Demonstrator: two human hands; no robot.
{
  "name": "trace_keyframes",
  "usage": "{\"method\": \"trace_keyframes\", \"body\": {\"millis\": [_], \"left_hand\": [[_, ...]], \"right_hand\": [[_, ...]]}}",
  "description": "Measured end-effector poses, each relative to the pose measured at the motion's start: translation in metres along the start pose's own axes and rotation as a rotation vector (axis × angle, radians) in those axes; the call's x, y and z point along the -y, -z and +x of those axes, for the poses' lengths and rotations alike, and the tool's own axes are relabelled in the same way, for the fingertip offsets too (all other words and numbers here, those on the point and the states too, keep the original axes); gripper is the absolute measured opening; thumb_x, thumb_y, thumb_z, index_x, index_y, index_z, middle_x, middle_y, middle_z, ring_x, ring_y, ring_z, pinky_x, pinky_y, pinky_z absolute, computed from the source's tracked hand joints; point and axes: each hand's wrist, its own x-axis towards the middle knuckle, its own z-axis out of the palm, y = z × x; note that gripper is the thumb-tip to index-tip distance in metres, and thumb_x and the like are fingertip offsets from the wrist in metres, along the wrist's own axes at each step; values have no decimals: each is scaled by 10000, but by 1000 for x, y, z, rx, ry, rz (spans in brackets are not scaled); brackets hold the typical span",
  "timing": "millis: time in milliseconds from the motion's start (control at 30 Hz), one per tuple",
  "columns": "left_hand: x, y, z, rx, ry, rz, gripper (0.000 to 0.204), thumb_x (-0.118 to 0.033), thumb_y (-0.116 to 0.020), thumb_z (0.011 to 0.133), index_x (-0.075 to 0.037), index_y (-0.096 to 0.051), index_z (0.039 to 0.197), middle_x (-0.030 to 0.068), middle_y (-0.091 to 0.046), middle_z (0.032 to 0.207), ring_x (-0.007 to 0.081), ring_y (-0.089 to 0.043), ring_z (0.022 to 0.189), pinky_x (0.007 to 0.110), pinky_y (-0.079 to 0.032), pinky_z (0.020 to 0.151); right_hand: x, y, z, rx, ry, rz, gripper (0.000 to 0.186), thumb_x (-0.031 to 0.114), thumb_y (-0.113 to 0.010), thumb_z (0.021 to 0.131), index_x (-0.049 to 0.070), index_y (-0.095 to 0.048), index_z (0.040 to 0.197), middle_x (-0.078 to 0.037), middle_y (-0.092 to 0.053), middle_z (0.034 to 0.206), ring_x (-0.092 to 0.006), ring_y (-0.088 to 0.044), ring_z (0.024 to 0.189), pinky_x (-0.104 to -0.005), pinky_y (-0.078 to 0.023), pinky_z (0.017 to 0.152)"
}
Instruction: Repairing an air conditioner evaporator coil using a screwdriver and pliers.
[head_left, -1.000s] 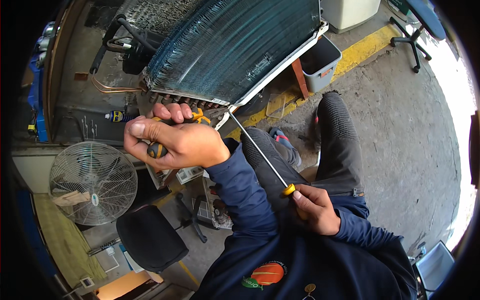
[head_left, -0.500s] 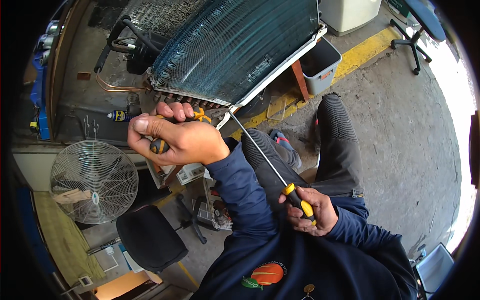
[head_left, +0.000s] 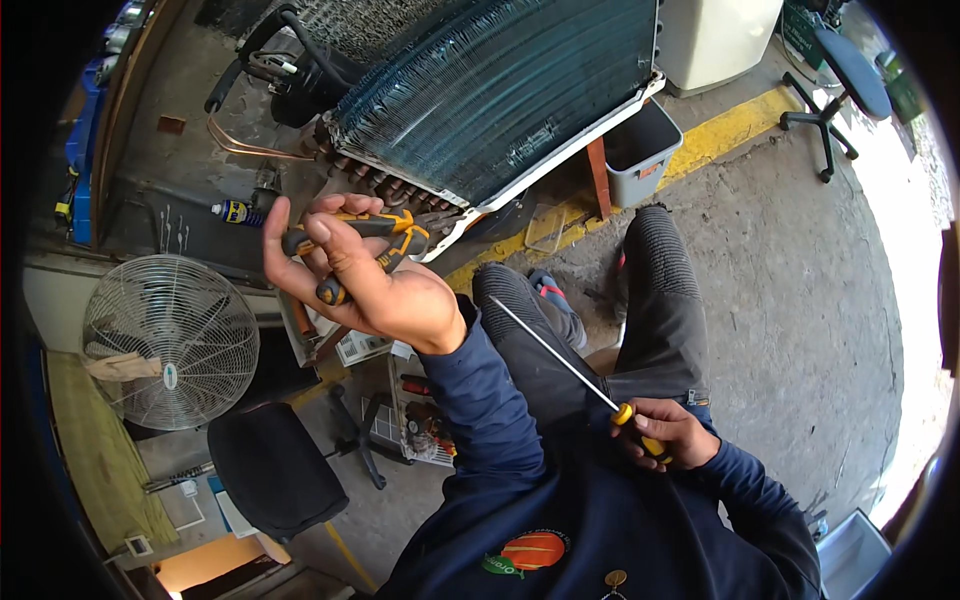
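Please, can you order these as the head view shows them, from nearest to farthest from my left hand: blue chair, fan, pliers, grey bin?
From your left hand:
1. Pliers: held in it.
2. Fan: to its left, slightly lower.
3. Grey bin: to the upper right.
4. Blue chair: near the upper right corner.

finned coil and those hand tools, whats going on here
In front of a finned heat-exchanger coil, a person holds yellow-and-black pliers in the left hand and a long-shafted screwdriver by its handle in the right hand. The screwdriver's tip is clear of the coil, seen against the left knee. The pliers' head is near the coil's lower edge; whether they touch, I can't tell.
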Motion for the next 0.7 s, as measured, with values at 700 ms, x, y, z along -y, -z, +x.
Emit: {"method": "trace_keyframes", "body": {"millis": [700], "left_hand": [[23, 100, -72, 548, 72, 749, 571, -42, -654, 922, -41, -531, 1479, 173, -657, 1329, 353, -679, 1065, 381, -545, 923]], "right_hand": [[41, 115, -8, -791, 493, -1043, 161, 116, -692, 963, -13, -665, 870, -2, -548, 723, -108, -443, 649, -248, -392, 633]]}}
